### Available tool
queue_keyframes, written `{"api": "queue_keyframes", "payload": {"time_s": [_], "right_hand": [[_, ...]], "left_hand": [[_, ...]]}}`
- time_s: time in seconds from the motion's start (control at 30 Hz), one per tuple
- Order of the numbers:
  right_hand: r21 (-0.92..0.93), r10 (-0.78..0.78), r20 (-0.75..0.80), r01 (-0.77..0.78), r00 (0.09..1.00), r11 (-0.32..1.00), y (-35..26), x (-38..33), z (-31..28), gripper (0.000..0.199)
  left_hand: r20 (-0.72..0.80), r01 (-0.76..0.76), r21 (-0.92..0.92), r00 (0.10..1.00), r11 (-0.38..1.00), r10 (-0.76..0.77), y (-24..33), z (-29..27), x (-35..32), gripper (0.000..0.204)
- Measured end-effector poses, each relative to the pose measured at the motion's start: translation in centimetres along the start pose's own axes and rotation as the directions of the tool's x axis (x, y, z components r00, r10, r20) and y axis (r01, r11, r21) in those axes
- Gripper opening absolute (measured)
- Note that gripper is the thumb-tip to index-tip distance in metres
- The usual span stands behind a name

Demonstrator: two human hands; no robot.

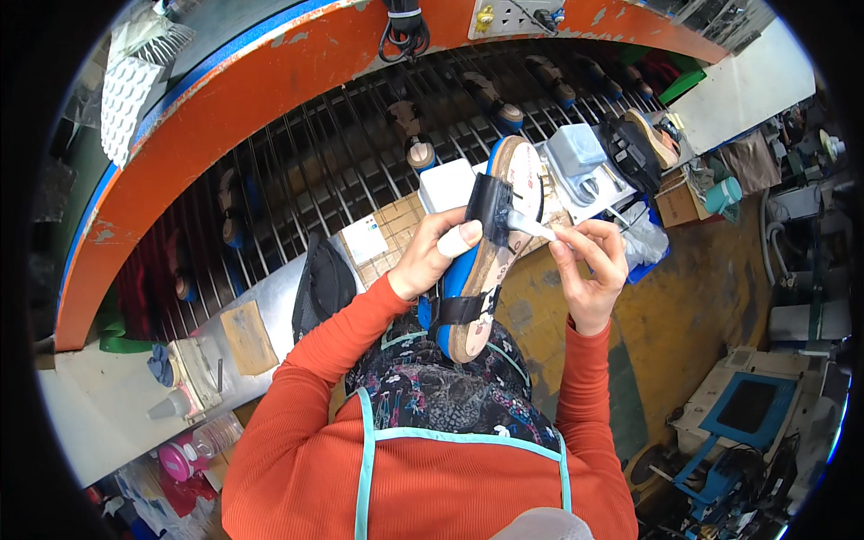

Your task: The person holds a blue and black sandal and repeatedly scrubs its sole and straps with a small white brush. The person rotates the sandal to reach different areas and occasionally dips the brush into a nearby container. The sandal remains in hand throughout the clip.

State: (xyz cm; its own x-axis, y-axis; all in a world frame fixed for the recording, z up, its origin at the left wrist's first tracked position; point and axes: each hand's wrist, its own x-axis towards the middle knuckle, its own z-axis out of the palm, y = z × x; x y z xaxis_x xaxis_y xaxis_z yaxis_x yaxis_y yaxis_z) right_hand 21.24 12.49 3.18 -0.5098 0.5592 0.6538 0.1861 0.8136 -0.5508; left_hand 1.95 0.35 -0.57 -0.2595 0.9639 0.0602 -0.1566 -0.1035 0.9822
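Observation:
My left hand [438,250] is closed around the side of a sandal [477,297], its thumb wrapped in white and pressing near the wide black strap [489,200]. The sandal has a cork-coloured sole edge, a printed pale footbed and a blue last fitted inside, and it is held tilted in front of my body. Between the thumb and fingers of my right hand [589,270] is a slim white brush-like tool [531,225]. Its wide end meets the sandal beside the black strap; the exact tip is hard to make out.
Behind the sandal runs a rack of metal rollers [297,207] carrying several more sandals [414,135], under an orange machine frame [216,99]. A white container [447,186] and a pale blue-grey box [576,148] stand on the ledge. A black pouch-like item [322,286] lies to the left.

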Motion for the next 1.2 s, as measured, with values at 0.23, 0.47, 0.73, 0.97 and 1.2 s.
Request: {"api": "queue_keyframes", "payload": {"time_s": [0.23,0.47,0.73,0.97,1.2], "right_hand": [[-0.090,-0.128,0.046,0.132,0.991,0.987,0.0,-0.2,-1.3,0.023],[0.017,0.120,-0.088,-0.119,0.989,0.993,0.5,-0.7,-0.3,0.014],[0.244,0.347,-0.006,-0.335,0.938,0.910,-1.9,-4.6,1.3,0.017],[0.042,0.301,-0.099,-0.298,0.949,0.954,-2.1,-3.4,1.9,0.019],[-0.176,0.100,-0.173,-0.131,0.980,0.976,-1.7,-2.1,2.1,0.023]], "left_hand": [[0.043,0.144,-0.154,0.989,0.978,-0.139,-0.8,0.2,0.9,0.066],[0.067,0.215,-0.419,0.976,0.882,-0.206,-0.5,1.7,1.7,0.072],[-0.134,0.132,-0.384,0.971,0.914,-0.196,-0.2,1.6,1.8,0.067],[-0.119,0.120,-0.256,0.981,0.959,-0.154,-0.4,1.7,1.5,0.067],[-0.179,0.124,-0.063,0.975,0.990,-0.133,-0.7,0.6,1.3,0.069]]}}
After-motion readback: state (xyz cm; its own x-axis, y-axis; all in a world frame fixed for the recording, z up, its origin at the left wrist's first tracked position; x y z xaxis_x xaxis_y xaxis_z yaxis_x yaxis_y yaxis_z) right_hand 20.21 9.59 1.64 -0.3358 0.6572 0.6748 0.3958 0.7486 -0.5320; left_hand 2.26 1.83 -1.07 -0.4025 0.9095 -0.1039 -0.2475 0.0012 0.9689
